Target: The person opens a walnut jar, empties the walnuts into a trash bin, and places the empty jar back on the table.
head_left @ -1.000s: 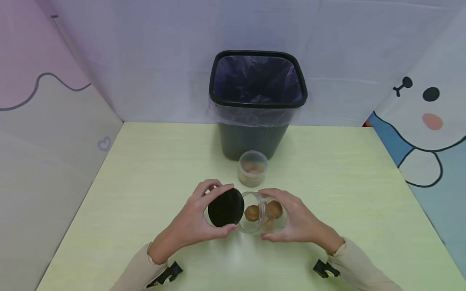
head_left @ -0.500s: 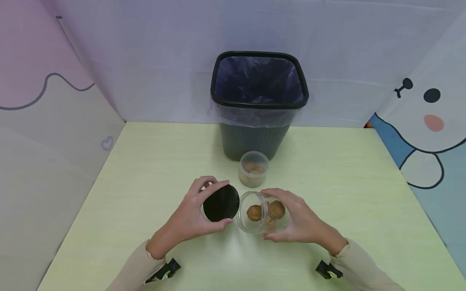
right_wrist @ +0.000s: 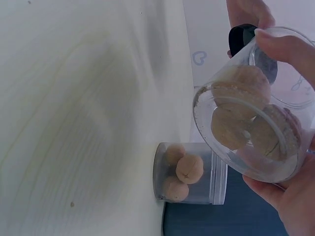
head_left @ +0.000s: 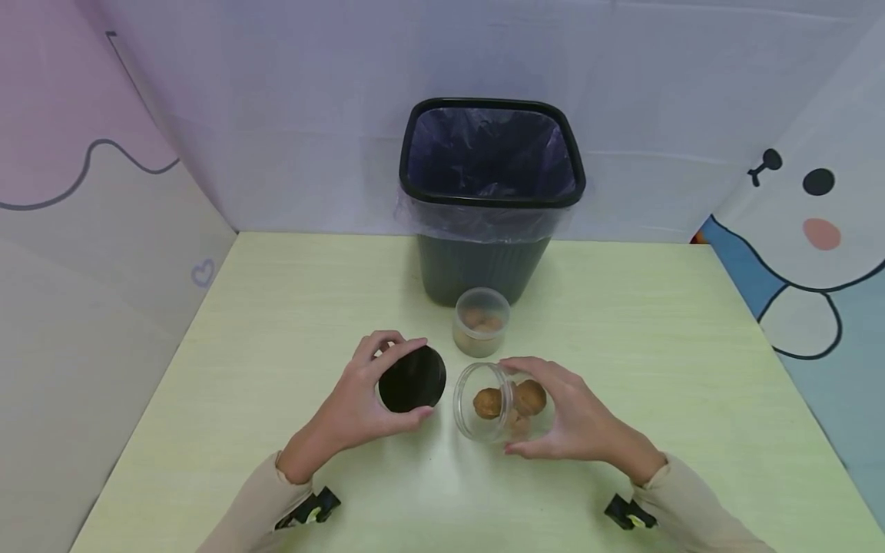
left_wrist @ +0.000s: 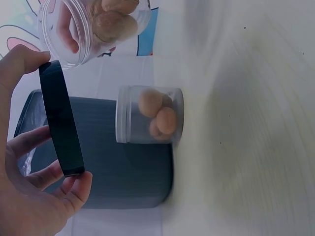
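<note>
My left hand (head_left: 359, 399) grips a round black lid (head_left: 412, 379) by its rim, the thumb and fingers on opposite edges. A clear jar (head_left: 477, 430) is held tilted in my right hand (head_left: 570, 415), its open mouth facing left toward the lid; the two are apart. Several walnuts (head_left: 530, 397) lie inside this jar, as the right wrist view also shows. A second clear jar (left_wrist: 130, 115), upright and without a lid, stands on the table just beyond both hands. It holds several walnuts (right_wrist: 190, 168) too.
A dark bin (head_left: 477, 265) with a plastic liner stands behind the second jar, at the back of the pale table (head_left: 311, 284). White cloth walls (head_left: 297, 177) close off the back and sides, with a cartoon figure printed on the right.
My left hand has drawn the black lid away to the left and slightly back, widening the gap to the jar. The right hand with the tilted jar has shifted slightly right.
</note>
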Motion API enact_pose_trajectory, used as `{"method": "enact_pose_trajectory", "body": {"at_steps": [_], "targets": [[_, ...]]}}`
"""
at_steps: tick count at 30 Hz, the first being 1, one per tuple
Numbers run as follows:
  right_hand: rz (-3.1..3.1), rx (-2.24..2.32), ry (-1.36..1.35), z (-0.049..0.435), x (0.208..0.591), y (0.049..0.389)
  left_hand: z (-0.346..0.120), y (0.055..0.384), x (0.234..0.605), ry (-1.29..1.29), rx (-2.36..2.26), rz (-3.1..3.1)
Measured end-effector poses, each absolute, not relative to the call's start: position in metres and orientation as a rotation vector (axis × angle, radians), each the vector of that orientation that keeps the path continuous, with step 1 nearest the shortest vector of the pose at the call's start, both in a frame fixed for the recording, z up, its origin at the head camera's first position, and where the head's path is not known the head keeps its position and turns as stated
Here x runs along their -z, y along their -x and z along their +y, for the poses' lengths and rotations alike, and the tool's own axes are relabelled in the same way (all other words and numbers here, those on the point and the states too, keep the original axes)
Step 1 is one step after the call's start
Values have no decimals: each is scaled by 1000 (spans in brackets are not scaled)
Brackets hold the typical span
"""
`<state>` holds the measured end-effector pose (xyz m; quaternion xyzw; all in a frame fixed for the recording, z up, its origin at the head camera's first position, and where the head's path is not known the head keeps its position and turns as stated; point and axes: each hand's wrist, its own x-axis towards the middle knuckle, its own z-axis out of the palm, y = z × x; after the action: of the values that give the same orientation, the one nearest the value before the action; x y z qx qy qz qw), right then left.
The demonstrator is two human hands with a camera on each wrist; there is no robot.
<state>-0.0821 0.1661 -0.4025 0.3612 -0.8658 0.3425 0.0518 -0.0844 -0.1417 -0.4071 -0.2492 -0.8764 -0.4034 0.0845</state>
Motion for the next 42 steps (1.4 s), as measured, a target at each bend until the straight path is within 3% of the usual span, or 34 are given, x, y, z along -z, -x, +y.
{"method": "enact_pose_trajectory", "body": {"at_steps": [42], "targets": [[-2624,-1017,-1114,172,392,88,-157,104,440,494,1104,-2784]]}}
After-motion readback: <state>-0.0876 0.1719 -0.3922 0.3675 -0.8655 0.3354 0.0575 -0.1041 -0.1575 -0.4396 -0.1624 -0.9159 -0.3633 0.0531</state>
